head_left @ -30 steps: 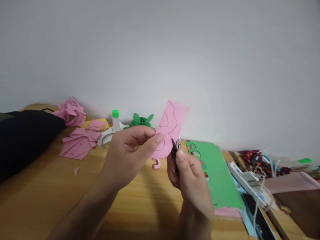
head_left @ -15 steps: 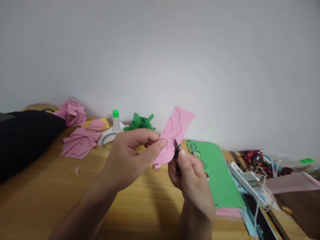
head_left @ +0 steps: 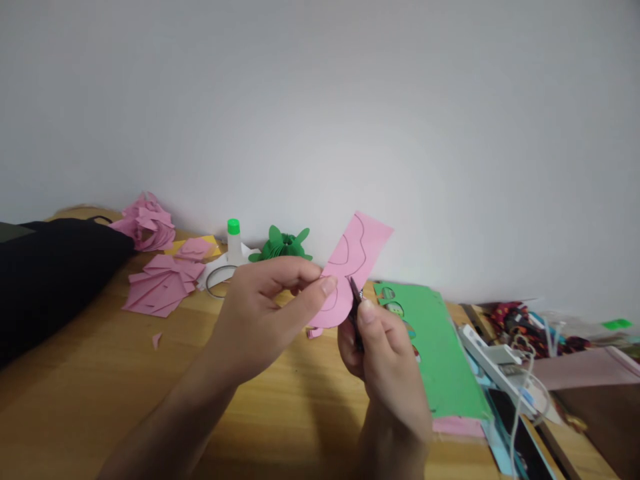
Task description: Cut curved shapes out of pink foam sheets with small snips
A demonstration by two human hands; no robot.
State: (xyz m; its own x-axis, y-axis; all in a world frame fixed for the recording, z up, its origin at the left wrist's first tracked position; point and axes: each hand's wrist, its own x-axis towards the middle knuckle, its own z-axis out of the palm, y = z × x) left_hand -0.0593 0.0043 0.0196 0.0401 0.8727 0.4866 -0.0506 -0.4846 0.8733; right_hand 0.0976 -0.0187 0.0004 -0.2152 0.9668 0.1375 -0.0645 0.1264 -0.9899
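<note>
Between thumb and fingers, my left hand (head_left: 273,313) pinches a strip of pink paper (head_left: 367,243) at its left edge. Dark curved outlines are drawn on the paper, and its lower end is cut to a rounded shape. My right hand (head_left: 385,343) is closed around a pair of dark scissors (head_left: 356,300). The blades point up and meet the paper's right edge near the narrow part of the outline. The scissors' handles are mostly hidden by my fingers. Both hands are above the wooden table (head_left: 270,413).
Behind my hands stand a glue stick (head_left: 233,240) and a green folded-paper figure (head_left: 285,247). Pink paper scraps (head_left: 163,283) and a black bag (head_left: 60,280) lie left. To the right are a green folder (head_left: 445,353), a power strip (head_left: 493,367) with cables and a phone (head_left: 520,433).
The upper part of the pink paper has shifted slightly right. Both hands keep their grips, and the scissors remain at the same part of the paper.
</note>
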